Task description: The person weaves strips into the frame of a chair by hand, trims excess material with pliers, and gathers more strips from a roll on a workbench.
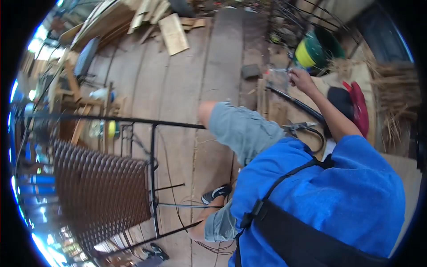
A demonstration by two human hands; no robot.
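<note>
Plastic bag [279,81], clear, lies just forward of the right hand [301,80], whose fingers are curled together; whether they pinch it I cannot tell. Black tube [296,103] slants between hand and thigh; left hand unseen.

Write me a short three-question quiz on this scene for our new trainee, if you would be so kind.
1. Multiple choice: which of these is nearest the person's right hand?
A) brown woven panel
B) green bucket
C) dark shoe

2. True or false: both of the person's hands are in view.

3. Fill in the blank: the person's shirt is ____.

Key: 1. B. 2. False; the left hand is out of view. 3. Blue.
</note>
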